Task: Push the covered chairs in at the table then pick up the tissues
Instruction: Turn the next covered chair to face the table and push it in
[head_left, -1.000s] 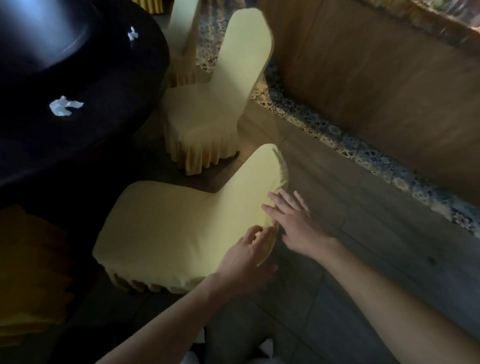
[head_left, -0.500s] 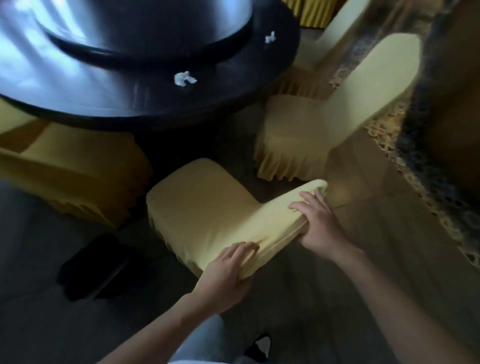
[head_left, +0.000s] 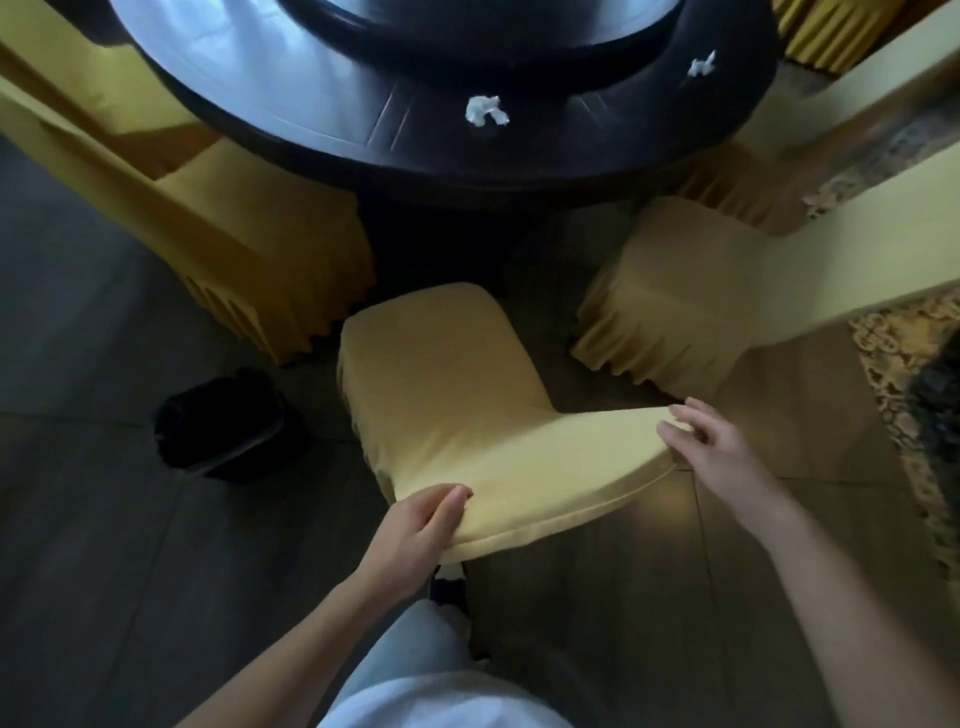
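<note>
Yellow-covered chair sits at the centre of view with its seat pointing toward 12 o'clock, at the round dark table, and its backrest top nearest the person. The left hand pinches the backrest's left corner, fingers curled over the top edge and closed on the fabric; the right hand rests at the right corner with fingers spread and loose, touching but not gripping. To do this push well, I would judge both hands should press evenly on the two corners so the chair travels straight toward 12 o'clock without swinging into the neighbouring covered chair at 2 o'clock; the slack cover may slide on the frame, so pressure belongs on the rigid top edge beneath it. Another covered chair at 10 o'clock stands close to the table's rim. The crumpled tissue lies on the tabletop at 12 o'clock, and a second tissue lies further along at 1 o'clock, both not yet collected. A dark bin stands on the floor at 9 o'clock, just beside the chair. The floor is smooth grey boards, dimly lit, with a patterned rug edge at 3 o'clock.
</note>
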